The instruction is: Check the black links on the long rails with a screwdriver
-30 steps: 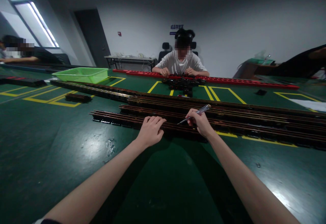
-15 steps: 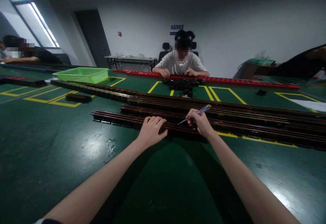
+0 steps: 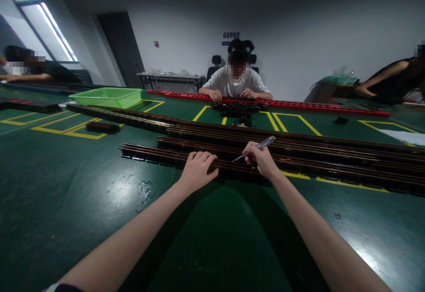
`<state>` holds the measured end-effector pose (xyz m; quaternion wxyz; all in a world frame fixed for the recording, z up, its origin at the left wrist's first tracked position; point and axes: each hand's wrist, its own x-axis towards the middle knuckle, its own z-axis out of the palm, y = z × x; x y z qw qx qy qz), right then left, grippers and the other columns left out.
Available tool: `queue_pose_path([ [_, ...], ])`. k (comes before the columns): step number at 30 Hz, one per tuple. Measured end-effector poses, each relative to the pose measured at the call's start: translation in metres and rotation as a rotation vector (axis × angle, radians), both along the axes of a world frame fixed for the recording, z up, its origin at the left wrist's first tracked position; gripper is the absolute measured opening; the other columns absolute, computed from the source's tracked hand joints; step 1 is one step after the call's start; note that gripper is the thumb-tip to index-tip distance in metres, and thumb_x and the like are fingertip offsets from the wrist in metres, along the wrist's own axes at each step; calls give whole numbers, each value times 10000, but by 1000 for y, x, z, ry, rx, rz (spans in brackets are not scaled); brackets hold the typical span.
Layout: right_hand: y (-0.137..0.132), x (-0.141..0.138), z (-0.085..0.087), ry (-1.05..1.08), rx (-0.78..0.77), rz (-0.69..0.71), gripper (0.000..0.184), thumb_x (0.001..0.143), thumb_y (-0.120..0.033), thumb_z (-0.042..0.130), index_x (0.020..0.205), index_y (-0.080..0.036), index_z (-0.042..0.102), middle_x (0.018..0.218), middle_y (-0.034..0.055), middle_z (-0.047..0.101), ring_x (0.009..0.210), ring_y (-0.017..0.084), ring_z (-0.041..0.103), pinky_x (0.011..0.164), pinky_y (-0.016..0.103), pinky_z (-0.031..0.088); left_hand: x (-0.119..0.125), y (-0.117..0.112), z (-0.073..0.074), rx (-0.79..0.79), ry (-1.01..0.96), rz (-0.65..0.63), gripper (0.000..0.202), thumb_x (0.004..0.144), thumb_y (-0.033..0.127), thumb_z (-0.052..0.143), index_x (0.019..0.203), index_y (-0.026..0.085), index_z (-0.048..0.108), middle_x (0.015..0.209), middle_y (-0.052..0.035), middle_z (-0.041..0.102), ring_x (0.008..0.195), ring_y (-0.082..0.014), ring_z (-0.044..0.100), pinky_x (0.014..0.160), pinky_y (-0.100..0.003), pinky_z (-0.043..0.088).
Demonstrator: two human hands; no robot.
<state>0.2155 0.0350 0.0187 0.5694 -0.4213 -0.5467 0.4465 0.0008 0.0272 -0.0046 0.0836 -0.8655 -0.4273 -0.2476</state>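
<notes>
Several long dark rails [image 3: 299, 154] with thin copper-coloured strips lie side by side across the green table [image 3: 99, 203]. My left hand [image 3: 196, 170] lies on the nearest rail, fingers curled over its top and thumb at its near edge. My right hand [image 3: 262, 160] grips a small screwdriver [image 3: 254, 148] with a clear handle. The handle points up and to the right. The metal tip points left and rests on the nearest rail, just right of my left hand.
A person in a white shirt [image 3: 236, 81] sits opposite with both hands at a heap of small black parts [image 3: 239, 108], behind a long red strip [image 3: 299, 105]. A green tray [image 3: 108, 97] stands far left. Other people are at both edges. Yellow lines mark the table.
My hands and the screwdriver have hardly moved; my left thumb has shifted slightly along the rail's near edge. The person at the far right has leaned further into view.
</notes>
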Motion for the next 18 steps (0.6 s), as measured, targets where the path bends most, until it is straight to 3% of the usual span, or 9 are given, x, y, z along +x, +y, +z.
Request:
queue_pose_path([
  [18,0,0,0,-4,6,6,144,638,-235,543,511,-169,546,412,-30,493,377,80,430,383,200,333,0,0,-1,4,1,-1,299,844,348,479,1063,166,569,1081,-71,628,1010,-221,549,906,-404,359],
])
